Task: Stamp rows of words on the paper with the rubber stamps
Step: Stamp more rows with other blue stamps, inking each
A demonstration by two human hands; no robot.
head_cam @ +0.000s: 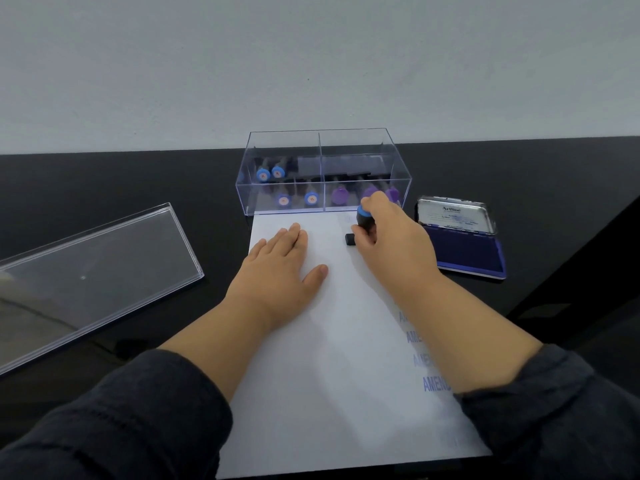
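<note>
A white sheet of paper (pixel 332 358) lies on the black table, running from the clear box toward me. My left hand (pixel 280 268) rests flat on its upper left part, fingers straight. My right hand (pixel 391 237) grips a black rubber stamp with a blue cap (pixel 364 221), its base down on the paper near the top right. A column of blue stamped words (pixel 427 362) runs down the sheet's right side, partly hidden by my right forearm.
A clear plastic box (pixel 323 174) holding several blue- and purple-capped stamps stands behind the paper. Its clear lid (pixel 93 275) lies at the left. An open blue ink pad (pixel 464 244) sits right of the paper. The table's edge falls off at the right.
</note>
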